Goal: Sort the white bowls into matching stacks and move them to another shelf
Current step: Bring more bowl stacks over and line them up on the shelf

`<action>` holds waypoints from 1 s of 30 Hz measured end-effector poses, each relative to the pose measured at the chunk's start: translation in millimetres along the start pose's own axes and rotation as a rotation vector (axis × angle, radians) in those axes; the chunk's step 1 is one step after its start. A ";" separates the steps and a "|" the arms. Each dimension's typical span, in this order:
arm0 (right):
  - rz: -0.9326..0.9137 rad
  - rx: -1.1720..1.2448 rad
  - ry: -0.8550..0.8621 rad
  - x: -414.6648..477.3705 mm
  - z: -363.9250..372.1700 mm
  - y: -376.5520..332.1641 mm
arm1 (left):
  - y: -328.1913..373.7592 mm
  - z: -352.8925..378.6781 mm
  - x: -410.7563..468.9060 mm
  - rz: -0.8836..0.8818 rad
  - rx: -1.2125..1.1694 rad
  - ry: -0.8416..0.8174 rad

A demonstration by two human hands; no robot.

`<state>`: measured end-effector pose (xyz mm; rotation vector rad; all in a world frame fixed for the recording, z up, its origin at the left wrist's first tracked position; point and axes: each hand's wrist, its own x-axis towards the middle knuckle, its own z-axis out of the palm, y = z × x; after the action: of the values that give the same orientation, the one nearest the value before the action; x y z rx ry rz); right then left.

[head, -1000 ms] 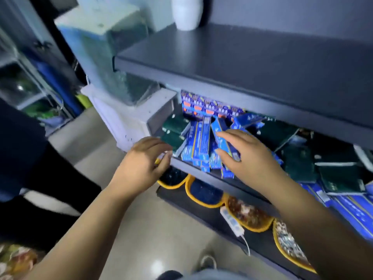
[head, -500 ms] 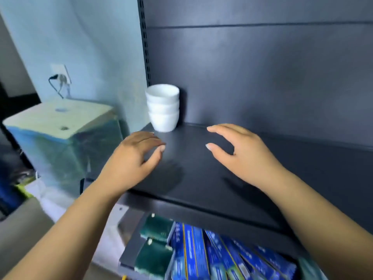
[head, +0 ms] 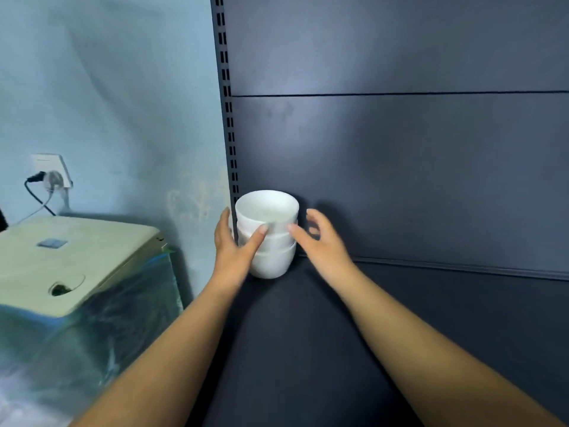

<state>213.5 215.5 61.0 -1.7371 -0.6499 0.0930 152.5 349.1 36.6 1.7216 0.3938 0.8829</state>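
Note:
A stack of three white bowls [head: 270, 257] stands in the back left corner of a dark shelf [head: 308, 334], against the dark back panel. My left hand [head: 231, 251] holds the stack from the left, thumb across its front and fingers round its far left side. On the stack's right, my right hand [head: 323, 245] has its thumb tip touching the front of the bowls. Its fingers are spread and a little apart from the stack, slightly blurred.
A slotted shelf upright [head: 228, 118] rises just left of the bowls. Further left stands a pale box-like appliance [head: 61, 251] wrapped in plastic film, below a wall socket [head: 52, 177] with a plug and cable.
My view rose from the lower shelves to this shelf. Both hands moved forward from the shelf's front to the bowl stack, and the left hand took hold of it.

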 end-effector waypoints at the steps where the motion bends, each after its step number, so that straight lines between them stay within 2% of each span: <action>1: 0.029 0.059 -0.018 8.2 7.2 5.6 | -5.3 3.2 6.1 -0.044 -0.052 -0.021; 4: 0.056 0.177 -0.079 25.6 23.0 14.7 | -16.4 9.9 17.0 -0.055 -0.200 -0.109; 9: 0.002 0.307 -0.084 41.9 37.2 27.3 | -23.1 17.8 24.1 -0.027 -0.312 -0.120; 17: -0.037 0.267 0.184 38.1 30.5 35.7 | -22.1 32.8 14.6 -0.037 -0.328 -0.185; 22: -0.110 0.268 0.241 29.7 14.3 46.4 | -24.1 38.7 7.5 -0.026 -0.302 -0.205; 30: -0.083 0.503 0.137 26.4 16.3 59.2 | -24.0 43.9 5.1 0.087 -0.378 -0.211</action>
<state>251.2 234.7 9.3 -1.2194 -0.5403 0.0716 191.9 330.7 11.2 1.4686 0.0073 0.7716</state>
